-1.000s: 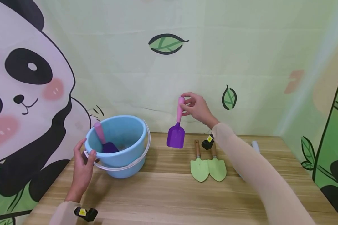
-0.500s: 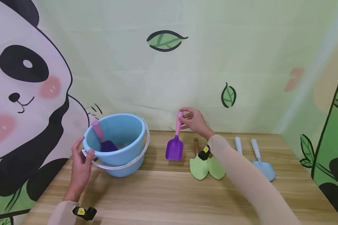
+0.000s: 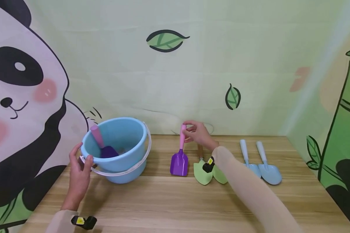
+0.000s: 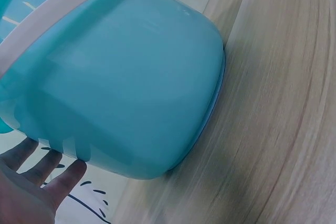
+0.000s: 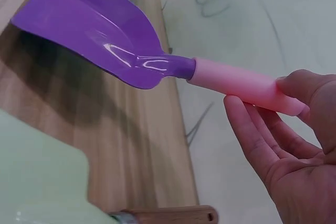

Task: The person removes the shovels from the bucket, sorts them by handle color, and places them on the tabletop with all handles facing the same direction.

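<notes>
My right hand [image 3: 199, 134] pinches the pink handle of a toy shovel [image 3: 179, 163] with a purple blade. The blade hangs downward, close over the tabletop. In the right wrist view, thumb and fingertips meet on the handle of this shovel [image 5: 105, 30]. My left hand [image 3: 79, 176] rests against the left side of a light blue bucket [image 3: 125, 165], its thumb near the rim and its extended fingers [image 4: 65, 179] touching the outer wall. Inside the bucket leans another shovel [image 3: 97, 136] with pink handle and purple blade.
Two light green trowels [image 3: 203, 173] with wooden handles lie right of the held shovel, partly behind my right forearm. Farther right are two light blue shovels [image 3: 269, 173]. The wooden table [image 3: 151, 200] meets a panda-printed backdrop [image 3: 192, 71] at its back edge.
My right hand has lowered the shovel toward the table, just left of the green trowels. Both light blue shovels have come into view from behind the forearm. The left hand stays at the bucket.
</notes>
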### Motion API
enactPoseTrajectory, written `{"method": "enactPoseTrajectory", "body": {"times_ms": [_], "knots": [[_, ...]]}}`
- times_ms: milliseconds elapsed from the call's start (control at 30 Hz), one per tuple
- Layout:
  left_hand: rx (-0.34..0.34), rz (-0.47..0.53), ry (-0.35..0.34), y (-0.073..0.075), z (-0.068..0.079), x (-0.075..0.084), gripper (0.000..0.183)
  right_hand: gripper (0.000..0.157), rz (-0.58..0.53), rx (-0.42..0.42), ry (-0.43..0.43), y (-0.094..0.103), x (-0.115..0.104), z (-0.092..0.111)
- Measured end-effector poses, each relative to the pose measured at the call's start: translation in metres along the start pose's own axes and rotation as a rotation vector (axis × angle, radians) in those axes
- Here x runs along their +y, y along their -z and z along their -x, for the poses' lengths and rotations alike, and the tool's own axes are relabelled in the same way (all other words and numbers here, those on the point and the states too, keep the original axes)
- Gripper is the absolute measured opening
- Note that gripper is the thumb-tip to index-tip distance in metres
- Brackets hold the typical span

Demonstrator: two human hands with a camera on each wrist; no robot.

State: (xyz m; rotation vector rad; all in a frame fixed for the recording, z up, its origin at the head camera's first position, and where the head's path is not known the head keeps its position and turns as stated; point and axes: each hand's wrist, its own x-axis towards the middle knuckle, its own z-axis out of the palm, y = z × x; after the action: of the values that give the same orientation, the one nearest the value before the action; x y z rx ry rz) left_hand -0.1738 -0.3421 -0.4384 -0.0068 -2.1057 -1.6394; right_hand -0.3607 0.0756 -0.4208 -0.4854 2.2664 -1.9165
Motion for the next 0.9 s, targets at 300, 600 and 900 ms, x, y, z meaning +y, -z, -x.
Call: {"method": "enactPoseTrajectory", "body": {"times_ms": [300, 600, 900], "knots": [[-0.005, -0.008, 0.007, 0.001, 0.0, 0.0, 0.062, 0.046, 0.047, -0.033, -0.064, -0.003, 0.01, 0.005], [-0.006, 0.0, 0.009, 0.002, 0.0, -0.001, 0.062, 0.041, 0.026, -0.055, -0.09, -0.011, 0.022, 0.005], [-0.006, 0.002, 0.0, 0.001, -0.001, 0.0, 0.063, 0.041, 0.105, -0.052, -0.164, -0.017, 0.029, 0.006]]}}
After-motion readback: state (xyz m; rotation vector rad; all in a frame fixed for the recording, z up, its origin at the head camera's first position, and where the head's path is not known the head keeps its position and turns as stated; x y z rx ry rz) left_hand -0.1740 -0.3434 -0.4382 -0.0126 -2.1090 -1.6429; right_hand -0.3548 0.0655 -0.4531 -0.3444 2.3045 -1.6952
